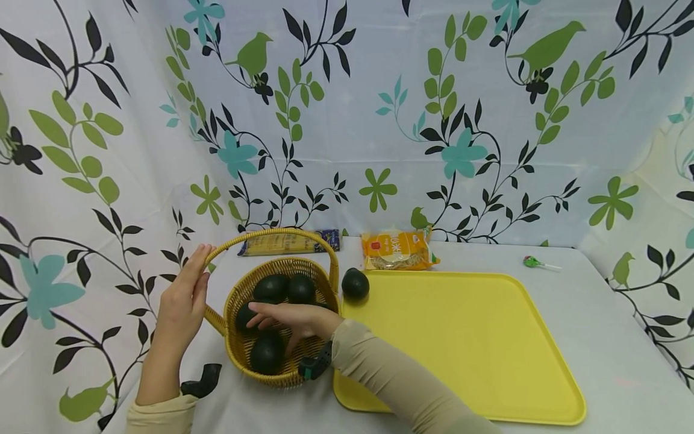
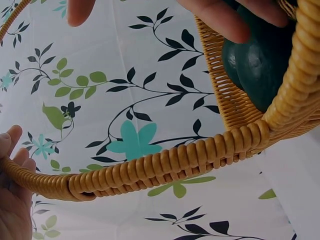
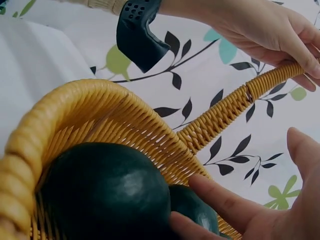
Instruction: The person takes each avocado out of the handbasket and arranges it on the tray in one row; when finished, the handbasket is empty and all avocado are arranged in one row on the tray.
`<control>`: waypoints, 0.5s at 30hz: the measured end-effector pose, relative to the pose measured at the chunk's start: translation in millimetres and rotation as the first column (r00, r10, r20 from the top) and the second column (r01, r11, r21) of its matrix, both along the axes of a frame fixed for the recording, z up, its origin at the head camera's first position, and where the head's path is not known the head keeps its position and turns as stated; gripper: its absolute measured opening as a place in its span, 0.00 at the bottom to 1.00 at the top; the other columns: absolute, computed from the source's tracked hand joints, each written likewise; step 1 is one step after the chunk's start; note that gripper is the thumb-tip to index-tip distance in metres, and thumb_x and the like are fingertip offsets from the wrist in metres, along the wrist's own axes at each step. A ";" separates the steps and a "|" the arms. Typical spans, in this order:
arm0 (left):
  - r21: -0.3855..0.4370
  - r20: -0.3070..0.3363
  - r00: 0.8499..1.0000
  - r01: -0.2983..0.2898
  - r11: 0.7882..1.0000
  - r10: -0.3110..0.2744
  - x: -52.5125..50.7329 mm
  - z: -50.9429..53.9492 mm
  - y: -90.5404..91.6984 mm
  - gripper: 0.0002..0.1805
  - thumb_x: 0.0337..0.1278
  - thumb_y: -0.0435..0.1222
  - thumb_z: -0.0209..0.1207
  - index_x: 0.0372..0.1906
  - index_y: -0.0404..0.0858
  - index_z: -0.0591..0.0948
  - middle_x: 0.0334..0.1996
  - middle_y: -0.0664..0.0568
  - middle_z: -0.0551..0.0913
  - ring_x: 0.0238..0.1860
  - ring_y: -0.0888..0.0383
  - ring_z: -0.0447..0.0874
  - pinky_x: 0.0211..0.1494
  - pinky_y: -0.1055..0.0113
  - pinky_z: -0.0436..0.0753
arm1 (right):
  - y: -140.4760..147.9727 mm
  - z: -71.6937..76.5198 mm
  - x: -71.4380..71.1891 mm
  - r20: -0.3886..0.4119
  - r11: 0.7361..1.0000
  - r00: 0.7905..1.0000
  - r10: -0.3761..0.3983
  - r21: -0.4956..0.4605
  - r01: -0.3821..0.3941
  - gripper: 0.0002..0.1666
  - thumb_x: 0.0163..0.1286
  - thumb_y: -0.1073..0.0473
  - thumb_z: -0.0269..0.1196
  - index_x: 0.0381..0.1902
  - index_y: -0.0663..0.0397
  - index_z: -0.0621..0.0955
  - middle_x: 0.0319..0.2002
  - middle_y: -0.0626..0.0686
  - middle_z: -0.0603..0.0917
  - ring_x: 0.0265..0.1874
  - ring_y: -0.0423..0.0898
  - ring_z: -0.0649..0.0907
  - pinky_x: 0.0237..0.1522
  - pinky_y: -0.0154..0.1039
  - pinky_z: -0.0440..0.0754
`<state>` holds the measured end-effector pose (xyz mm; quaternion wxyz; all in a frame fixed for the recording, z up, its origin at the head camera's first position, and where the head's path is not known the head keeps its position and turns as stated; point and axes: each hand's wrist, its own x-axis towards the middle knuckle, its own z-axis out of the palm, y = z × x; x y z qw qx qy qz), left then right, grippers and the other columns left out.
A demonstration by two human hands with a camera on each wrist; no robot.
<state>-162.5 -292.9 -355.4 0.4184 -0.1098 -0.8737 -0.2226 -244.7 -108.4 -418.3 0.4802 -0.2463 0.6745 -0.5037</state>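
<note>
Beside the yellow tray (image 1: pixel 461 337), the basket (image 1: pixel 232 343) could be tipped if its handle (image 1: pixel 333 268), pinched by the left grip (image 1: pixel 181 304), is tugged; smooth dark fruits (image 1: pixel 267 351) inside could be dropped by the right grip (image 1: pixel 295 316), fingers spread. Behind, two packets (image 1: pixel 400 248) are parked; tray's far-left corner is blocked by a loose fruit (image 1: pixel 355 284), lollipop (image 1: pixel 532 261) well apart.

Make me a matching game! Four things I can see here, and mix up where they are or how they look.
Things
1. Left hand
2. Tray
3. Right hand
4. Lollipop

Clues
A. Over the dark green things in the basket
B. Has a white stick
C. Holds the woven handle
D. Flat and yellow

Pairs: 1-C, 2-D, 3-A, 4-B
</note>
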 end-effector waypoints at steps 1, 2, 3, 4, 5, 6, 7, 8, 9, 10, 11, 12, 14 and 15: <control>0.000 -0.002 1.000 0.001 1.000 -0.001 0.2 0.1 -0.1 0.32 0.60 0.21 0.52 0.68 0.45 0.68 0.64 0.43 0.72 0.62 0.42 0.72 0.61 0.95 0.55 | 0.3 0.5 0.0 0.010 1.000 1.000 -0.005 -0.011 0.005 0.38 0.66 0.27 0.45 0.59 0.45 0.77 0.66 0.54 0.70 0.69 0.58 0.62 0.45 0.65 0.80; 0.000 -0.004 1.000 0.001 1.000 -0.001 0.4 0.3 -0.3 0.32 0.60 0.21 0.52 0.68 0.45 0.68 0.64 0.43 0.72 0.62 0.42 0.72 0.61 0.95 0.55 | 0.4 1.0 -0.1 0.022 1.000 1.000 -0.012 -0.020 0.012 0.38 0.66 0.27 0.46 0.59 0.45 0.77 0.66 0.54 0.70 0.69 0.58 0.62 0.47 0.65 0.79; 0.000 -0.004 1.000 0.000 1.000 0.000 0.5 0.4 -0.5 0.32 0.60 0.21 0.52 0.68 0.45 0.68 0.64 0.43 0.72 0.62 0.42 0.72 0.60 0.95 0.55 | 0.4 1.3 -0.2 0.032 0.999 0.999 -0.019 -0.028 0.020 0.38 0.66 0.27 0.46 0.59 0.46 0.77 0.65 0.53 0.70 0.69 0.58 0.62 0.48 0.65 0.79; -0.001 -0.006 1.000 0.001 1.000 -0.001 0.6 0.5 -0.7 0.32 0.59 0.21 0.52 0.68 0.45 0.68 0.64 0.43 0.72 0.62 0.42 0.72 0.60 0.95 0.55 | 0.2 1.6 -0.2 0.041 0.999 0.999 -0.028 -0.034 0.030 0.39 0.66 0.28 0.46 0.60 0.47 0.76 0.65 0.53 0.71 0.69 0.58 0.63 0.49 0.64 0.78; -0.003 -0.008 1.000 0.001 1.000 -0.001 0.5 0.4 -1.1 0.32 0.59 0.21 0.52 0.68 0.45 0.68 0.64 0.43 0.72 0.62 0.44 0.72 0.60 0.95 0.55 | -0.2 1.9 -0.1 0.049 0.999 0.998 -0.036 -0.038 0.038 0.39 0.66 0.28 0.47 0.60 0.48 0.76 0.65 0.54 0.70 0.69 0.59 0.63 0.51 0.64 0.78; -0.005 -0.010 1.000 0.000 1.000 0.000 0.3 0.1 -1.6 0.32 0.59 0.21 0.52 0.68 0.45 0.68 0.64 0.43 0.72 0.63 0.45 0.72 0.60 0.95 0.56 | -0.9 1.4 -0.2 0.056 0.998 0.997 -0.045 -0.037 0.047 0.38 0.66 0.29 0.48 0.60 0.49 0.76 0.65 0.54 0.70 0.68 0.59 0.64 0.51 0.64 0.78; -0.006 -0.010 1.000 -0.002 1.000 0.002 0.4 0.1 -1.8 0.32 0.59 0.21 0.53 0.68 0.45 0.68 0.64 0.43 0.72 0.63 0.45 0.72 0.60 0.95 0.56 | -1.8 0.9 0.1 0.059 0.998 0.997 -0.050 -0.032 0.052 0.38 0.66 0.29 0.48 0.60 0.50 0.76 0.65 0.55 0.70 0.67 0.59 0.65 0.52 0.63 0.78; -0.006 -0.009 1.000 -0.003 1.000 0.003 0.4 0.0 -1.9 0.32 0.59 0.21 0.53 0.68 0.45 0.68 0.64 0.43 0.72 0.63 0.45 0.72 0.60 0.95 0.55 | -2.8 0.1 0.7 0.066 0.998 0.996 -0.057 -0.025 0.059 0.38 0.66 0.30 0.49 0.59 0.51 0.76 0.64 0.56 0.70 0.67 0.60 0.65 0.52 0.63 0.78; -0.006 -0.008 1.000 -0.005 1.000 0.005 0.4 -0.2 -2.0 0.32 0.59 0.21 0.53 0.68 0.45 0.68 0.64 0.43 0.72 0.63 0.46 0.72 0.60 0.95 0.55 | -3.9 -0.9 1.6 0.077 0.998 0.995 -0.062 -0.017 0.064 0.38 0.66 0.31 0.50 0.59 0.52 0.76 0.64 0.56 0.70 0.66 0.61 0.65 0.51 0.63 0.78; -0.006 -0.008 1.000 -0.006 1.000 0.006 0.5 -0.5 -2.0 0.32 0.59 0.21 0.53 0.68 0.45 0.68 0.64 0.43 0.72 0.64 0.47 0.71 0.60 0.95 0.55 | -5.3 -1.9 2.9 0.085 0.998 0.994 -0.066 -0.004 0.066 0.38 0.66 0.31 0.50 0.59 0.53 0.77 0.65 0.56 0.69 0.67 0.62 0.65 0.50 0.63 0.79; -0.006 -0.008 1.000 -0.005 1.000 0.005 0.5 -0.8 -2.0 0.32 0.59 0.21 0.53 0.68 0.45 0.68 0.65 0.43 0.72 0.64 0.49 0.71 0.61 0.95 0.56 | -6.9 -3.1 4.2 0.087 0.998 0.994 -0.065 0.011 0.064 0.37 0.66 0.32 0.51 0.59 0.53 0.77 0.65 0.56 0.68 0.67 0.62 0.64 0.49 0.63 0.79; -0.004 -0.007 1.000 -0.005 1.000 0.005 0.5 -0.9 -1.8 0.32 0.59 0.21 0.53 0.68 0.45 0.68 0.65 0.43 0.72 0.65 0.49 0.71 0.61 0.95 0.55 | -8.8 -4.6 5.4 0.089 0.998 0.994 -0.063 0.026 0.061 0.37 0.65 0.32 0.52 0.58 0.53 0.77 0.66 0.55 0.67 0.67 0.62 0.64 0.48 0.63 0.80; -0.004 -0.009 1.000 -0.002 1.000 0.002 0.4 -1.2 -1.6 0.31 0.59 0.21 0.53 0.67 0.44 0.68 0.65 0.44 0.72 0.65 0.51 0.70 0.61 0.94 0.55 | -12.1 -6.8 8.0 0.095 0.998 0.994 -0.052 0.049 0.048 0.37 0.65 0.32 0.52 0.59 0.53 0.76 0.68 0.53 0.65 0.69 0.61 0.62 0.45 0.63 0.81; -0.005 -0.011 1.000 -0.002 1.000 0.002 0.1 -1.4 -1.6 0.31 0.59 0.22 0.53 0.67 0.44 0.69 0.65 0.44 0.72 0.66 0.53 0.70 0.61 0.94 0.56 | -13.5 -7.8 8.8 0.092 0.997 0.995 -0.047 0.061 0.042 0.37 0.65 0.32 0.53 0.59 0.53 0.76 0.68 0.53 0.65 0.70 0.59 0.61 0.43 0.62 0.82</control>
